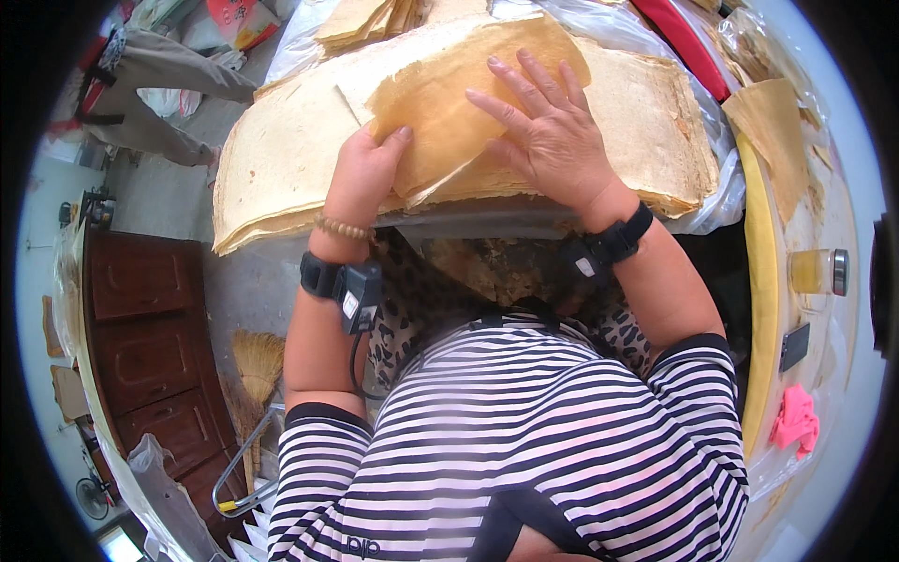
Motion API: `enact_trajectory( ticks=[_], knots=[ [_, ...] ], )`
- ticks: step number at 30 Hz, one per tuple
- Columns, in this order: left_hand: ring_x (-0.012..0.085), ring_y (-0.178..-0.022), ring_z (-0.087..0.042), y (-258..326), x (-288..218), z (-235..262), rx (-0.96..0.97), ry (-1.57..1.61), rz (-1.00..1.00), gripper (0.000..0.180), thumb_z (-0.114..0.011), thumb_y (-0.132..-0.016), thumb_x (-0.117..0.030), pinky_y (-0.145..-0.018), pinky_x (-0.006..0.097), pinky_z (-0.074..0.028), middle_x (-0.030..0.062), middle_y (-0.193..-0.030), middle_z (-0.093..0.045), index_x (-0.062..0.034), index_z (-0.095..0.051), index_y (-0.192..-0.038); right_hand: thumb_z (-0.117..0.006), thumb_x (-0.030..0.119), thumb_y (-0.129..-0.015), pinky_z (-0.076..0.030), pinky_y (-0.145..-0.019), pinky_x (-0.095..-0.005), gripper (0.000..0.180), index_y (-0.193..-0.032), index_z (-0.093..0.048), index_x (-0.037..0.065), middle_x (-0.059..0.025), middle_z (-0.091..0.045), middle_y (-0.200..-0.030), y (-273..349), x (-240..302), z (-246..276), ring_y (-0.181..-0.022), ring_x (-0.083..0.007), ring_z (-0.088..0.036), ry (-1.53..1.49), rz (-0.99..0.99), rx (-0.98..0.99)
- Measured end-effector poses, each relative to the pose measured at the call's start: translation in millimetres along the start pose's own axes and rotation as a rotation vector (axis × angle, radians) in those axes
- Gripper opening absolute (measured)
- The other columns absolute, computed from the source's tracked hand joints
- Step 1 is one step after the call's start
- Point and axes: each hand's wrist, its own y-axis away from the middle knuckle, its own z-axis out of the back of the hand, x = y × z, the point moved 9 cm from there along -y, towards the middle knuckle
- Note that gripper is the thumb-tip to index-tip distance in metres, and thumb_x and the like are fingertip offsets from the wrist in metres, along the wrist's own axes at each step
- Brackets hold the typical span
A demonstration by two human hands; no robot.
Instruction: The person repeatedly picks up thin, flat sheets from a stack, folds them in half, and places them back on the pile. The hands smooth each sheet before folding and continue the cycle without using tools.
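Two bare hands on one tan sheet. Left hand: grip closed on the sheet's near-left edge, thumb on top, fingers mostly hidden. Right hand: grip loose, fingers spread, palm down over the sheet's right half; exact contact under the palm can't be made out.

Sheet location: above a broad stack of paler sheets, slightly skewed to it, near edge curling up between the hands. Stack edges ragged, layers visible at both ends. Clear plastic shows at the stack's right end. Smaller pile of similar sheets at the far side.

Wrists: bead bracelet plus black strap with a small box on the left, black strap on the right.

Right side: worktop with yellow edging, carrying a lidded jar of yellowish liquid, dark flat rectangular object, pink cloth. Loose brown sheet farther up.

Left side: dark red-brown cabinet, broom beside it, another person's legs beyond.
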Motion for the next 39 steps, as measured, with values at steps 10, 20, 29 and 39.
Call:
enact_trajectory(
  ticks=[10,20,29,39],
  knots=[
    [0.0311,-0.089,-0.075,-37.1,17.3,9.2,-0.125,-0.446,-0.070,0.035,-0.065,-0.096,-0.021,-0.081,0.039,-0.057,0.0234,-0.098,-0.077,0.0042,-0.072,-0.119,-0.047,0.054,-0.107,-0.018,-0.130,-0.0534,0.048,-0.149,-0.059,0.034,-0.0052,-0.051,-0.161,-9.4,-13.4,-40.3,-0.155,-0.0289,-0.037,0.020,-0.004,0.188],
    [0.0182,-0.083,-0.070,-27.9,9.3,8.8,-0.126,-0.435,-0.004,0.036,-0.071,-0.098,-0.016,-0.077,0.031,-0.058,0.0070,-0.100,-0.076,0.0050,-0.068,-0.127,-0.046,0.051,-0.107,-0.025,-0.128,-0.0552,0.052,-0.153,-0.055,0.030,-0.0068,-0.046,-0.165,-0.5,-30.6,-46.3,-0.155,-0.0323,-0.037,-0.098,-0.027,0.255],
    [0.0349,-0.150,-0.045,59.2,-58.8,-28.1,0.011,-1.111,-0.703,0.083,-0.089,-0.083,-0.031,-0.120,0.044,-0.039,0.0171,-0.162,-0.047,-0.0106,-0.051,-0.154,-0.060,0.044,-0.102,-0.030,-0.125,-0.0495,0.049,-0.145,-0.066,0.023,-0.0118,-0.052,-0.160,2.0,-35.6,-44.5,-0.151,-0.0361,-0.041,-0.186,-0.071,0.241],
    [0.0345,-0.125,-0.067,35.2,-44.6,-9.5,0.049,-0.979,-0.717,0.040,-0.077,-0.085,-0.010,-0.103,0.044,-0.054,0.0146,-0.129,-0.073,-0.0107,-0.075,-0.125,-0.076,0.055,-0.088,-0.037,-0.122,-0.0468,0.069,-0.145,-0.066,0.018,-0.0153,-0.053,-0.159,-4.9,-52.2,-41.9,-0.149,-0.0356,-0.045,-0.307,-0.063,0.326]
  ],
)
